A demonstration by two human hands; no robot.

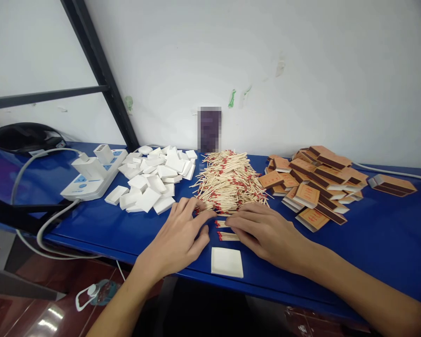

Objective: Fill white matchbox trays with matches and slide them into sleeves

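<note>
A tall heap of red-tipped matchsticks [228, 180] lies on the blue table in front of me. My left hand [182, 231] reaches to its near left edge, fingers bent and spread, fingertips against the loose matches. From the other side my right hand [266, 234] lies low over the near matches, its fingers stretched toward the left and partly covering them. Two small rows of matches [228, 236] lie side by side between the hands, heads to the left. Just below them, near the table edge, is a white inner matchbox tray [227, 262].
Many white trays [150, 180] are piled at left, beside a white power strip [94, 175] with cables. Orange-brown matchbox sleeves [312, 178] are heaped at right, one set apart [393, 184]. A black metal frame [105, 79] stands at left; a wall closes the back.
</note>
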